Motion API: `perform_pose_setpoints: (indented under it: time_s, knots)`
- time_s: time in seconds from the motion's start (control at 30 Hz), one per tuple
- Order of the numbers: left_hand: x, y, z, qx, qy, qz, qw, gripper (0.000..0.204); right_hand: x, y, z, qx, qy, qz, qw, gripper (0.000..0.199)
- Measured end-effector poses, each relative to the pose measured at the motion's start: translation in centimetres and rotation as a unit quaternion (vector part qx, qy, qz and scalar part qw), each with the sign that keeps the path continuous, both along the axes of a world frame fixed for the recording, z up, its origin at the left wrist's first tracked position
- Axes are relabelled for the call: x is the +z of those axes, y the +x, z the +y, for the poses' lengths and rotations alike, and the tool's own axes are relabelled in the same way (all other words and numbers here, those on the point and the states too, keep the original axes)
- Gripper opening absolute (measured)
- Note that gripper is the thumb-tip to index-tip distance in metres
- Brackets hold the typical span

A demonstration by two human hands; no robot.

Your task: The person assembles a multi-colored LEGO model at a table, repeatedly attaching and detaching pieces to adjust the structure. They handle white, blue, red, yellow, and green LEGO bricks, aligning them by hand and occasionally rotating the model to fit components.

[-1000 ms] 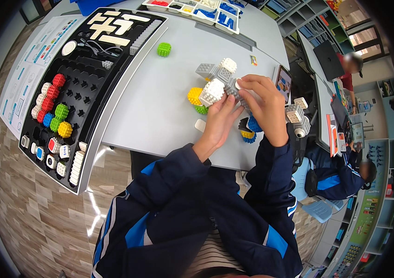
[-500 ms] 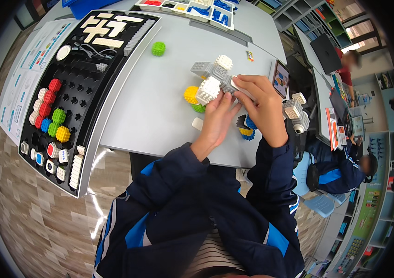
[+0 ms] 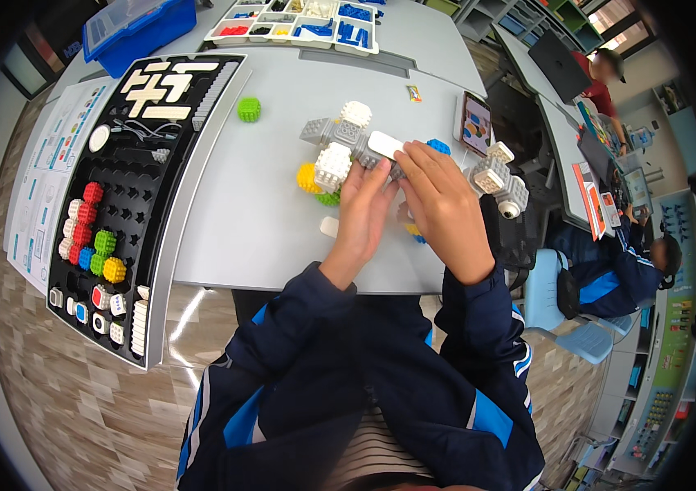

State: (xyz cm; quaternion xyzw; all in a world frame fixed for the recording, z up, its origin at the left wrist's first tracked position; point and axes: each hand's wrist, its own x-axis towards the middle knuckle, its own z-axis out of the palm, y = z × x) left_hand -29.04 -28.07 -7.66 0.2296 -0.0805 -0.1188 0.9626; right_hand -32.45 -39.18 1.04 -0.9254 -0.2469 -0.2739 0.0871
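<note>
Both hands work on a grey-and-white block model (image 3: pixel 346 133) above the table. My left hand (image 3: pixel 362 204) grips its underside and near side, fingers closed. My right hand (image 3: pixel 444 209) presses its closed fingers on the right end of a white rounded plate (image 3: pixel 384 145) lying along the model's grey part. A white knobbly cube (image 3: pixel 333 166) and another white cube (image 3: pixel 356 114) belong to the model. Beside it show a yellow cube (image 3: pixel 308 177) and a green cube (image 3: pixel 328 199), partly covered. A loose white plate (image 3: pixel 329 227) lies near my left wrist. My right hand partly hides blue and yellow pieces.
A black parts tray (image 3: pixel 131 204) with coloured cubes fills the left side, beside printed sheets (image 3: pixel 41 176). A lone green cube (image 3: pixel 249 110) sits nearby. At the back stands a sorting tray (image 3: pixel 225 38). Rightward are a phone (image 3: pixel 476 123) and another grey-and-white model (image 3: pixel 498 182).
The view has shifted, so the table's things sit further left. The white plate, mostly covered by my right fingers before, now shows flat along the model. My right hand has moved back toward its end.
</note>
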Motion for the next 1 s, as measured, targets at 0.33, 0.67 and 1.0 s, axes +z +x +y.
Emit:
perform_pose_setpoints:
  time_s: [0.33, 0.67, 1.0]
  knots:
    - [1.3, 0.8, -0.4, -0.001, 0.008, 0.033, 0.999, 0.047, 0.1, 0.6, -0.7, 0.015, 0.001, -0.013, 1.0, 0.039]
    - [1.6, 1.4, -1.7, 0.043, -0.003, 0.059, 0.997, 0.049, -0.2, 0.8, -0.4, 0.011, -0.01, -0.016, 1.0, 0.04]
    - [1.6, 0.6, -0.9, -0.02, -0.021, 0.065, 0.997, 0.043, 0.5, 0.9, -0.1, 0.018, 0.032, 0.046, 0.998, 0.045]
